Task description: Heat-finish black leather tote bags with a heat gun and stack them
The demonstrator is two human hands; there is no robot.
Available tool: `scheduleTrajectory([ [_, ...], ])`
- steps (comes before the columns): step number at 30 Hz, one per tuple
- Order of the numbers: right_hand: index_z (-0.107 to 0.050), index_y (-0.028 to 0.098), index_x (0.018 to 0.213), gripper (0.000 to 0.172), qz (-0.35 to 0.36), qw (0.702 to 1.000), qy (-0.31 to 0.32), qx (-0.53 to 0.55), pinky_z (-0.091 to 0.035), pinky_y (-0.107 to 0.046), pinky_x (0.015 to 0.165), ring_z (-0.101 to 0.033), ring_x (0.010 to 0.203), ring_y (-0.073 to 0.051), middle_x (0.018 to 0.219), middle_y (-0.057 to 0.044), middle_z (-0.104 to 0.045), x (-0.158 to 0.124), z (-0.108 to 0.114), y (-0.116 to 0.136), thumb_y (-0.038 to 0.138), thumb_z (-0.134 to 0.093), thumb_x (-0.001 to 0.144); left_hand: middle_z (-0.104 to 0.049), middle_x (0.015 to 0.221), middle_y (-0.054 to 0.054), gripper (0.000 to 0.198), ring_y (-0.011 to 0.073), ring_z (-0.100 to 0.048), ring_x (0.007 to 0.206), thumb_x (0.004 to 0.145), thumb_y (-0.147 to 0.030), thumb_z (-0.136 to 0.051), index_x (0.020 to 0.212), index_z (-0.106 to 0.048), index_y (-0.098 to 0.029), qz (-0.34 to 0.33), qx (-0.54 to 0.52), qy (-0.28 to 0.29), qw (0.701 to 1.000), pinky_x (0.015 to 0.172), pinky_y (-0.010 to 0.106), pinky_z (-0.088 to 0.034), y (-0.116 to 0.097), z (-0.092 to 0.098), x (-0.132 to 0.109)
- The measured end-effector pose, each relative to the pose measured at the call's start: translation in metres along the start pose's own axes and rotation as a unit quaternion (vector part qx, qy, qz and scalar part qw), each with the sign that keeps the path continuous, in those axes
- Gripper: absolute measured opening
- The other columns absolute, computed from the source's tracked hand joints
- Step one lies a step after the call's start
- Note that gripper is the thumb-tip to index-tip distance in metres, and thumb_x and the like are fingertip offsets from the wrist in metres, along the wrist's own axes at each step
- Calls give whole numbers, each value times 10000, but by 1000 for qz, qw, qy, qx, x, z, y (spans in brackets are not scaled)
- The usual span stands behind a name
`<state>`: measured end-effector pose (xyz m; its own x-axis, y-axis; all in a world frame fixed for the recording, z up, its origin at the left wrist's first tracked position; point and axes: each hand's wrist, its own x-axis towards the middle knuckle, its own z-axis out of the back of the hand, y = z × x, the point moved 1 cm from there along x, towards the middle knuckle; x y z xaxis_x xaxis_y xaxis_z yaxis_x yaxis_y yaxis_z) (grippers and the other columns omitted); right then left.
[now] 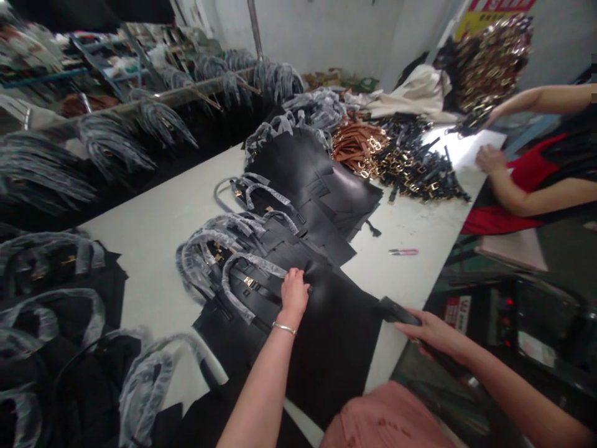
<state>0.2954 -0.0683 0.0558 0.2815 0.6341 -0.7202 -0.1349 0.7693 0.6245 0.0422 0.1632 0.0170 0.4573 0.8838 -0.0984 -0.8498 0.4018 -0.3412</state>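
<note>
Black leather bag panels [345, 336] lie overlapped on the pale table, with plastic-wrapped handles [237, 305] and gold buckles at their left side. My left hand [295, 291] rests on the nearest panel beside a wrapped handle, its fingers bent over something small and dark that I cannot make out. At the panel's right edge, my right hand [431, 333] is wrapped round a black handheld tool [398, 311], whose flat end touches or overlaps the panel's corner. What kind of tool it is cannot be told.
Pink-handled snips [403, 252] lie on the table [387, 274]. Brown straps [357, 146] and black buckled straps [415, 165] are piled farther back. Another person's hands [492, 160] work at the right. More black bags [93, 367] fill the near left; wrapped handles [112, 143] hang on a rail.
</note>
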Motion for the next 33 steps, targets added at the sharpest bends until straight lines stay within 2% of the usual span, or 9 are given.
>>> scheduleTrajectory([
  [4,-430,159,1386,682,61,987,-143,-43,-397,-209,373,-523,349,-135,401,66,-518,20,-2,23,486,-603,813,-545,1150,55,307,192,-543,1048,806,-214,-670,1093,-561,-200,20,21,31,999,901,281,-431,-6,8,4],
  [6,-392,162,1420,731,100,980,-161,-60,-412,-218,400,-540,364,-146,377,64,-530,24,-2,35,499,-607,808,-560,1129,69,328,204,-551,1070,792,-240,-688,1091,-561,-196,35,26,55,998,923,291,-413,-10,12,12],
  [14,-356,172,1452,801,146,985,-72,-56,-455,-226,404,-577,384,-158,414,70,-556,20,-33,73,459,-656,767,-619,1063,93,128,207,-603,1004,853,-255,-605,953,-628,-179,77,15,77,994,826,280,-445,-13,13,48],
  [18,-362,182,1448,783,158,985,-41,-50,-465,-222,387,-583,391,-155,461,58,-586,24,-47,83,426,-656,765,-660,1005,56,135,184,-626,955,879,-272,-568,988,-617,-209,44,0,91,995,789,258,-451,-12,18,40],
  [21,-345,182,1455,773,170,984,-40,-23,-459,-220,379,-572,383,-150,452,62,-578,22,-44,90,420,-636,779,-681,985,59,140,199,-639,946,862,-241,-591,997,-616,-216,-1,-12,102,995,783,267,-455,-14,28,27],
  [24,-348,170,1453,791,188,979,-83,1,-454,-223,395,-568,387,-145,475,56,-594,12,-24,98,416,-648,764,-689,956,58,89,197,-644,925,877,-186,-554,912,-633,-206,-46,-37,85,995,785,267,-457,-19,44,18],
  [27,-352,137,1449,813,195,965,-178,-4,-439,-237,412,-567,389,-159,430,59,-570,-6,13,101,455,-647,761,-681,914,46,125,180,-635,878,909,-210,-510,908,-635,-202,-125,-149,-17,981,788,271,-463,-29,77,8],
  [30,-368,135,1439,832,203,940,-274,-21,-424,-259,416,-574,398,-185,410,55,-560,-29,56,99,529,-634,757,-671,882,41,170,169,-623,831,916,-313,-522,883,-645,-200,-204,-276,-115,932,775,281,-473,-43,128,-12],
  [33,-405,140,1422,859,170,923,-343,-32,-442,-289,430,-606,435,-221,438,27,-605,-50,90,92,576,-644,721,-682,871,56,325,187,-623,843,833,-510,-603,774,-656,-195,-294,-344,-125,883,784,297,-480,-54,175,-41],
])
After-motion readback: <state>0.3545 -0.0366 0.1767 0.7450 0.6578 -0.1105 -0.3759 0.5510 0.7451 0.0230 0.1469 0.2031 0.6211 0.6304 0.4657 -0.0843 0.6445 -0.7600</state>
